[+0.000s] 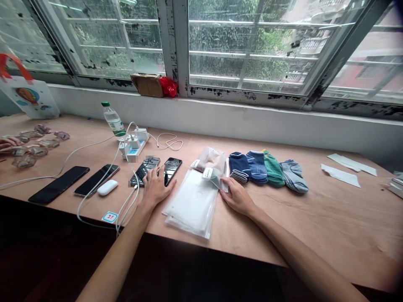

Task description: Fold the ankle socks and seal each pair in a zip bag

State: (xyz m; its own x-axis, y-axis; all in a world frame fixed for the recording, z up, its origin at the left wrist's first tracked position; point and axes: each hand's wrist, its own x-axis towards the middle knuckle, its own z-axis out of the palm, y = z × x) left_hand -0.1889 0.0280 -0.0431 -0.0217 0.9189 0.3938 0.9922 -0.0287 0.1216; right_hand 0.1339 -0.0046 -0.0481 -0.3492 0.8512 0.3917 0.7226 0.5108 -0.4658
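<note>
My left hand [155, 188] rests with spread fingers between two phones. Its fingertips touch the left phone [148, 167] and the near side of the right phone [174, 167]. My right hand [237, 196] pinches the right edge of a clear plastic bag [212, 158] with a white label. Beneath that bag lie several frosted zip bags [190, 205], flat and slightly fanned. Just beyond my right hand is a row of folded socks: navy [239, 165], blue striped [256, 167], green [273, 170] and grey-blue [294, 176].
On the left lie two more phones [59, 183], a white earbud case [107, 187] and charging cables. A power strip [137, 142] and a bottle [113, 119] stand behind. Paper strips [341, 174] lie at right. Another person's hand [9, 142] is near small packets at far left.
</note>
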